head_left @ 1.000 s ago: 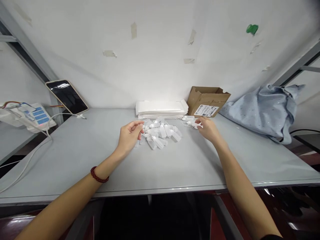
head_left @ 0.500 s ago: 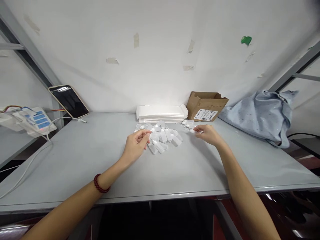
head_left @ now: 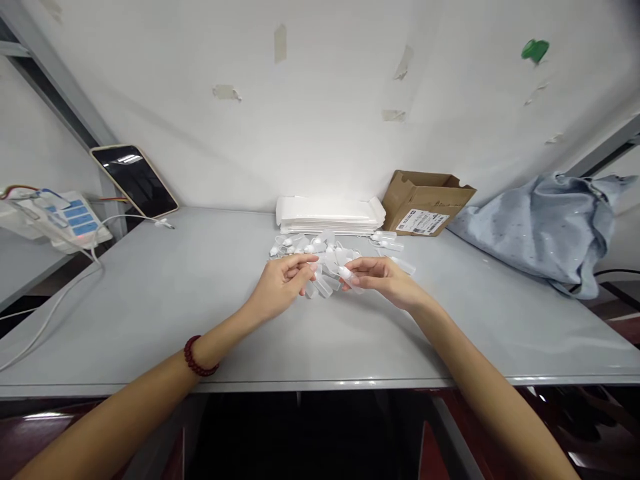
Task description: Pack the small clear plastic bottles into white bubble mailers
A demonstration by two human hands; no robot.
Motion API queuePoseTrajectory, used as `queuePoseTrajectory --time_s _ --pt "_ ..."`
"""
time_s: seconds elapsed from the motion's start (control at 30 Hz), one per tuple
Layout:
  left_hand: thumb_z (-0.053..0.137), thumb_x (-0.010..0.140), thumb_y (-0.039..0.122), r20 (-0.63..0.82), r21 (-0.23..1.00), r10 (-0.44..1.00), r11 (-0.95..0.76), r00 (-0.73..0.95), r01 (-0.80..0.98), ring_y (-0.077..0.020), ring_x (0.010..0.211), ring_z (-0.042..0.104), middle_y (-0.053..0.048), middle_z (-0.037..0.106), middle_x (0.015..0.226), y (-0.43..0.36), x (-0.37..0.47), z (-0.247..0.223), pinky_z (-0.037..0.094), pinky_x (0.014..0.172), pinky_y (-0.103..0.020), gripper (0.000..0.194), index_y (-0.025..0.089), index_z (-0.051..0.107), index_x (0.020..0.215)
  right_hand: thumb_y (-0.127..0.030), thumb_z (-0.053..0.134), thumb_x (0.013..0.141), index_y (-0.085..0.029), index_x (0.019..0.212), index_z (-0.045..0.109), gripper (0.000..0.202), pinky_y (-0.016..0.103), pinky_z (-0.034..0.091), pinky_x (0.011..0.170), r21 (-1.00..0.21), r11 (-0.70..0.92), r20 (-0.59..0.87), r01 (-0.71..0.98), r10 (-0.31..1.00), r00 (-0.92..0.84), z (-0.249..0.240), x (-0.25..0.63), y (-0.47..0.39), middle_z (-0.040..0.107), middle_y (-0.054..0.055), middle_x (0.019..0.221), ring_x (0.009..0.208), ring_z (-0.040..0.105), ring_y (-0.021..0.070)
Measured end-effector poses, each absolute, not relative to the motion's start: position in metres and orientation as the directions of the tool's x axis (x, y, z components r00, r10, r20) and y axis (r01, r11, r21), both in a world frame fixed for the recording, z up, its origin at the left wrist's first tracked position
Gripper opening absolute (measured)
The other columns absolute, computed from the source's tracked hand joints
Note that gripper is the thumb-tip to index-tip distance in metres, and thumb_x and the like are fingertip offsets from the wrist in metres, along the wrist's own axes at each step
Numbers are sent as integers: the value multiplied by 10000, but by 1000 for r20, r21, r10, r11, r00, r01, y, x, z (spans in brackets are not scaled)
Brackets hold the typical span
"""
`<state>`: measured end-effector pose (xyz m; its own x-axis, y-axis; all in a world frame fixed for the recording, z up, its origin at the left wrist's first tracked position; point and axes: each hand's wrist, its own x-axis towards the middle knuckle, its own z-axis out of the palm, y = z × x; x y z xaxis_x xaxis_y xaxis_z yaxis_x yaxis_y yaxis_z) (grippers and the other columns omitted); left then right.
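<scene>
Several small clear plastic pieces with white ends lie heaped at the middle of the grey table. My right hand pinches one clear plastic piece by its white end, over the right side of the heap. To the left, my left hand, with a dark red bead bracelet on its wrist, has thumb and fingers pressed together at the heap's near left edge; what they hold, if anything, is too small to make out. A few more clear pieces lie apart at the right.
Behind the heap is a stack of flat white boxes, beside an open cardboard box. A light blue cloth bag lies at the right. A phone leans at the left, near a power strip and white cable.
My right hand has moved left from the separate pieces to the main heap, with a clear piece now in its fingers. The left hand stays close to the heap. The camera view has shifted slightly.
</scene>
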<state>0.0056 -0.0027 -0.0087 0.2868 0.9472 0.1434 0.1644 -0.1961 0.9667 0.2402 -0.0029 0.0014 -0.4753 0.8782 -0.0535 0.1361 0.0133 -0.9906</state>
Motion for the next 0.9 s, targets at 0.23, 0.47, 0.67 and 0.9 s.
queuePoseTrajectory --time_s 0.23,0.47,0.67,0.9 --pt "608 831 367 132 966 942 -192 307 172 -73 496 531 -14 658 719 -3 6 -4 466 526 -211 236 145 685 856 -328 748 740 -170 970 693 284 295 481 726 -983 -68 -147 169 844 -516 0 237 -5 719 43 840 799 652 165" --pt "619 811 380 142 959 940 -208 311 193 -103 484 542 3 607 564 -2 5 -2 435 488 -216 244 155 679 737 -271 765 716 -175 955 707 263 302 503 794 -990 -78 -131 120 825 -550 -3 236 -4 715 25 865 814 656 149" --pt "628 809 333 135 954 927 -217 350 206 -92 490 539 -6 640 624 -3 5 -5 430 487 -208 194 155 680 752 -261 775 709 -172 948 706 264 289 504 771 -988 -90 -143 123 819 -555 -6 236 -4 713 19 851 790 655 141" --pt "621 814 311 94 963 914 -185 395 198 -89 499 530 1 625 604 -2 4 -4 415 499 -209 184 155 677 736 -241 780 700 -169 932 706 254 292 516 768 -988 -108 -151 112 834 -531 0 232 -7 721 18 826 779 668 144"
